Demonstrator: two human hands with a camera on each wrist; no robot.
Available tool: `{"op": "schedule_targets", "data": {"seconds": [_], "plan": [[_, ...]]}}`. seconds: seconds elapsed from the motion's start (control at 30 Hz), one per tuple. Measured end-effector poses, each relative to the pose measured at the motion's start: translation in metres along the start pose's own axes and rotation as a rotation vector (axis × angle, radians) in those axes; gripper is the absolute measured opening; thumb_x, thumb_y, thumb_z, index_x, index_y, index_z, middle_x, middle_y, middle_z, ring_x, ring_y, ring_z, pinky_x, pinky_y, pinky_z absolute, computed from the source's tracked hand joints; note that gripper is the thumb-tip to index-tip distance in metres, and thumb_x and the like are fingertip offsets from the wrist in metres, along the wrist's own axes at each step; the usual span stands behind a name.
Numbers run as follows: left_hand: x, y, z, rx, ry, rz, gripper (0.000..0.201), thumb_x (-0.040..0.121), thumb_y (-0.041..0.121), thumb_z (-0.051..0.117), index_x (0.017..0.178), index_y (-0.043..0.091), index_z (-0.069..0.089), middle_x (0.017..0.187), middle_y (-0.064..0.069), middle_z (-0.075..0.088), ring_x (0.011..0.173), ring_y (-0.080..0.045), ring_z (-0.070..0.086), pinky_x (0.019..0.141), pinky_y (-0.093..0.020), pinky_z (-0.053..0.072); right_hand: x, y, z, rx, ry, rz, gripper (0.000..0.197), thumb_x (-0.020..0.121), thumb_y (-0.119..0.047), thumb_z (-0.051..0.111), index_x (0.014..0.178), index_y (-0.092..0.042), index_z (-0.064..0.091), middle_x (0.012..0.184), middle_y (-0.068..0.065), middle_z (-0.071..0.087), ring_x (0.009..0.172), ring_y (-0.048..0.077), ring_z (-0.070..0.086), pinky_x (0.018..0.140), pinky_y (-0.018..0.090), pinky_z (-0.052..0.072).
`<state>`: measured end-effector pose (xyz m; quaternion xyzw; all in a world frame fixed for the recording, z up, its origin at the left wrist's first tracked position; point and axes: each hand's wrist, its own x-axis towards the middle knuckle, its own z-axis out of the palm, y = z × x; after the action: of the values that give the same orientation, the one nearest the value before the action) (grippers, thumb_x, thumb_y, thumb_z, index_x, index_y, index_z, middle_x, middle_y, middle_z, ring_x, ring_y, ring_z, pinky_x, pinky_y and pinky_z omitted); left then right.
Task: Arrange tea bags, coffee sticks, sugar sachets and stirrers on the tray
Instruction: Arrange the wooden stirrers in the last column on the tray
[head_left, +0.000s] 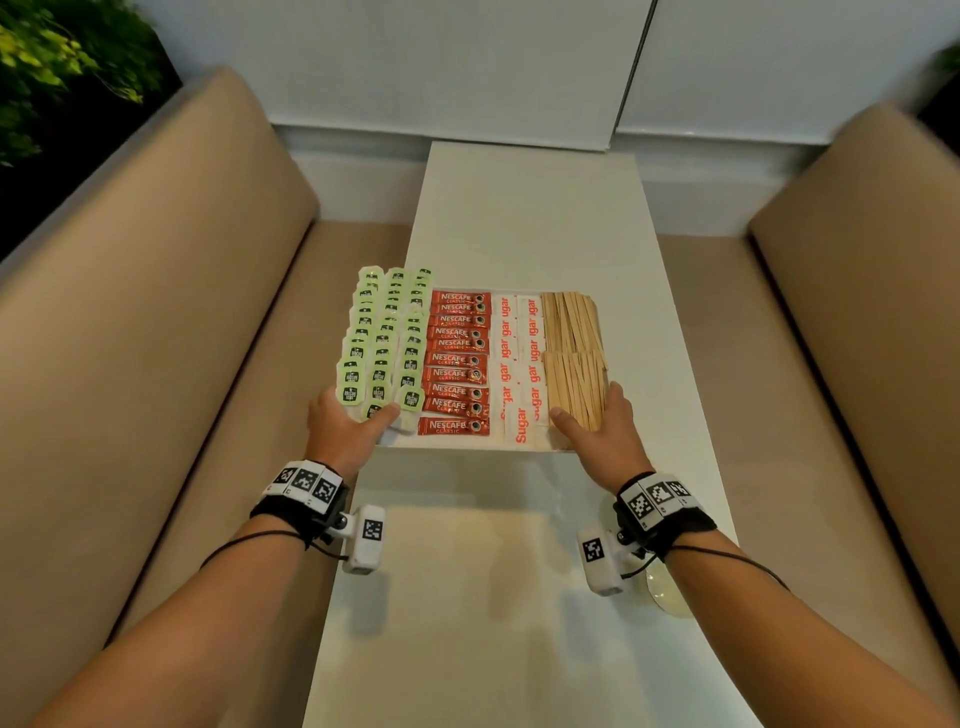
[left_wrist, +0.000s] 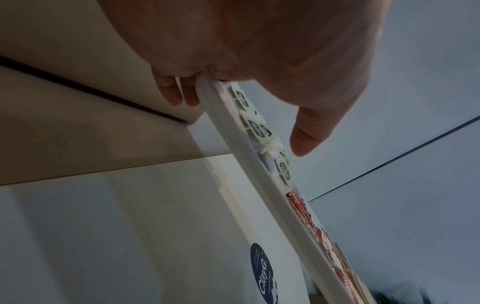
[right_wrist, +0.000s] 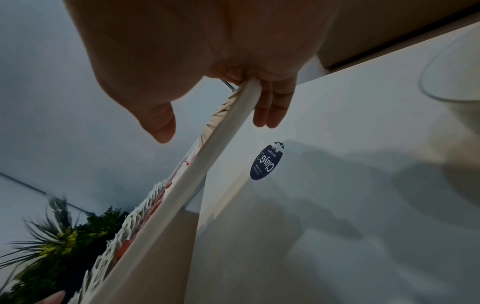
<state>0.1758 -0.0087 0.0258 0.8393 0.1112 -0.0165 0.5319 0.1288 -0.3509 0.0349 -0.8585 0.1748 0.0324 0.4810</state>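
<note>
A white tray (head_left: 467, 448) carries four columns: green tea bags (head_left: 382, 343) on the left, then red coffee sticks (head_left: 460, 358), white sugar sachets (head_left: 519, 364) and wooden stirrers (head_left: 574, 353) on the right. My left hand (head_left: 343, 426) grips the near left corner, thumb over the tea bags and fingers underneath. My right hand (head_left: 602, 421) grips the near right corner, thumb on the stirrers. The wrist views show the tray rim (left_wrist: 259, 185) (right_wrist: 207, 164) held off the table between thumb and fingers. The tray's left side overhangs the table edge.
A narrow glossy white table (head_left: 519, 234) runs away from me between two beige benches (head_left: 156, 312) (head_left: 857, 312). A clear glass dish (head_left: 670, 592) sits on the table under my right wrist. A plant (head_left: 62, 62) stands at the far left.
</note>
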Motion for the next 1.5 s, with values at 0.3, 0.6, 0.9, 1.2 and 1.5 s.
{"op": "schedule_targets", "data": {"seconds": [0.3, 0.6, 0.9, 1.2, 1.5], "plan": [[0.094, -0.084, 0.040, 0.159, 0.025, -0.085, 0.075, 0.049, 0.087, 0.072, 0.108, 0.043, 0.061, 0.107, 0.012, 0.068, 0.105, -0.024, 0.065, 0.090, -0.049, 0.056, 0.058, 0.013, 0.020, 0.004, 0.005, 0.069, 0.069, 0.087, -0.050, 0.072, 0.137, -0.020, 0.034, 0.129, 0.005, 0.042, 0.118, 0.025, 0.052, 0.098, 0.048, 0.053], [0.084, -0.061, 0.070, 0.273, -0.009, -0.250, 0.066, 0.066, 0.047, 0.084, 0.115, 0.012, 0.055, 0.119, -0.008, 0.052, 0.122, -0.030, 0.040, 0.102, -0.049, 0.042, 0.086, 0.050, 0.051, -0.156, -0.006, 0.208, 0.088, 0.080, -0.061, 0.064, 0.143, -0.013, 0.026, 0.130, 0.011, 0.040, 0.120, 0.033, 0.048, 0.101, 0.056, 0.049], [0.088, -0.082, 0.078, 0.249, -0.057, -0.270, 0.068, 0.070, 0.044, 0.083, 0.124, 0.016, 0.053, 0.128, -0.006, 0.045, 0.124, -0.025, 0.042, 0.109, -0.047, 0.041, 0.095, 0.068, 0.073, -0.379, 0.099, 0.245, 0.072, 0.090, -0.054, 0.061, 0.136, -0.003, 0.039, 0.131, 0.020, 0.048, 0.122, 0.037, 0.046, 0.106, 0.052, 0.040], [0.089, -0.088, 0.058, 0.278, -0.220, -0.228, 0.052, 0.076, 0.035, 0.082, 0.122, 0.030, 0.059, 0.128, -0.005, 0.038, 0.120, -0.023, 0.046, 0.109, -0.037, 0.039, 0.096, 0.072, 0.066, -0.393, 0.055, 0.339, 0.064, 0.096, -0.045, 0.056, 0.141, -0.003, 0.039, 0.142, 0.020, 0.044, 0.134, 0.036, 0.039, 0.111, 0.052, 0.037], [0.071, -0.113, 0.038, 0.380, -0.343, -0.126, 0.063, 0.077, 0.042, 0.078, 0.133, 0.040, 0.049, 0.124, 0.000, 0.049, 0.111, -0.017, 0.052, 0.101, -0.038, 0.046, 0.057, 0.101, 0.070, -0.408, 0.032, 0.307, 0.056, 0.082, -0.034, 0.075, 0.126, -0.011, 0.048, 0.132, 0.013, 0.049, 0.121, 0.033, 0.046, 0.096, 0.053, 0.051]]}}
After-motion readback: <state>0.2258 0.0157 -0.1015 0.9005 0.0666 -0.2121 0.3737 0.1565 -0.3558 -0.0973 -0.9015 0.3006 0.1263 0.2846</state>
